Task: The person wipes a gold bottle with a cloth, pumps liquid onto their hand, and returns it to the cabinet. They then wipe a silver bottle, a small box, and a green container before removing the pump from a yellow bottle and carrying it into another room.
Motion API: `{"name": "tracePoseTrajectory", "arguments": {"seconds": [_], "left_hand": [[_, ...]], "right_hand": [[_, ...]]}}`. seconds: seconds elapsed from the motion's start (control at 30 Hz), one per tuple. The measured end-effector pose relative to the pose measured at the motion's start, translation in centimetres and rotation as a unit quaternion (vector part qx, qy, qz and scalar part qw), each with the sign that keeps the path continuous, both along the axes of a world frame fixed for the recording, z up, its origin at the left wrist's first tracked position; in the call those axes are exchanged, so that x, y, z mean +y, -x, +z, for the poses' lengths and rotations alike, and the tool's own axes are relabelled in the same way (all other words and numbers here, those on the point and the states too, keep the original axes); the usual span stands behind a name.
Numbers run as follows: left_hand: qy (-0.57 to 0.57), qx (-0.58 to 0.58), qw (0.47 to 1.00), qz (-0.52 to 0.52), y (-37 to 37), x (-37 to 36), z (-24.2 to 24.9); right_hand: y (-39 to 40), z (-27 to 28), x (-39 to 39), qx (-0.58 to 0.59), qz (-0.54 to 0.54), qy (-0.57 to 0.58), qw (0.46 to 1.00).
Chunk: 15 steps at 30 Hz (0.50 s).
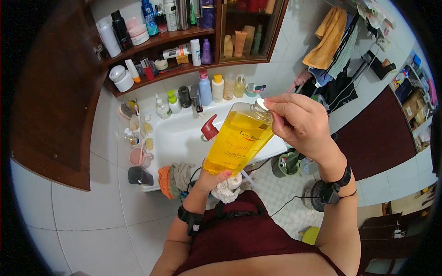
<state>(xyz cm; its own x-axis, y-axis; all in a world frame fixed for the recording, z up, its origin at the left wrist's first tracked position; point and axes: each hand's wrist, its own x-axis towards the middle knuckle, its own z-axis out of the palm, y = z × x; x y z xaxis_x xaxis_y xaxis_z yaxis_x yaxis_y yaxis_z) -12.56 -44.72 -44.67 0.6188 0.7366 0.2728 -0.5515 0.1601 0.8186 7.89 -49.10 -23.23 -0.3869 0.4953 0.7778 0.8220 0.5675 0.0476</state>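
A clear bottle of yellow shower oil (pixel 239 142) tilts to the right over the sink's front. My left hand (pixel 211 178) is wrapped round its lower end, with most of the fingers hidden behind it. At the open-looking neck, my right hand (pixel 301 122) pinches a small white disc (pixel 262 104) between thumb and forefinger, right at the bottle's mouth. A dark red pump head (pixel 210 128) sticks out past the bottle's left side; its lower part is hidden behind the bottle.
Around the white sink (pixel 172 138) stand pump bottles (pixel 205 89), a pink cup (pixel 138 157) and a dark cup (pixel 140 175). Cloths (pixel 177 177) hang over its front edge. Above is a wooden cabinet (pixel 184 66) full of toiletries, its door (pixel 55 101) swung out left. A lined bin (pixel 286 164) stands right.
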Motion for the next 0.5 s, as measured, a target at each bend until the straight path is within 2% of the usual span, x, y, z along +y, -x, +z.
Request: {"name": "tracePoseTrajectory", "arguments": {"seconds": [0.2,0.3,0.5], "left_hand": [[-0.013,-0.013,1.000,0.007,0.0,0.0,0.2],[-0.006,-0.025,1.000,0.015,-0.1,0.0,0.0],[-0.002,-0.009,1.000,0.020,0.5,0.9,-0.2]], "right_hand": [[-0.1,0.5,0.0,0.022,-0.008,0.049,0.999],[-0.4,1.2,-0.1,0.054,0.042,0.105,0.992],[-0.8,2.0,0.4,0.000,0.074,0.119,0.990]]}}
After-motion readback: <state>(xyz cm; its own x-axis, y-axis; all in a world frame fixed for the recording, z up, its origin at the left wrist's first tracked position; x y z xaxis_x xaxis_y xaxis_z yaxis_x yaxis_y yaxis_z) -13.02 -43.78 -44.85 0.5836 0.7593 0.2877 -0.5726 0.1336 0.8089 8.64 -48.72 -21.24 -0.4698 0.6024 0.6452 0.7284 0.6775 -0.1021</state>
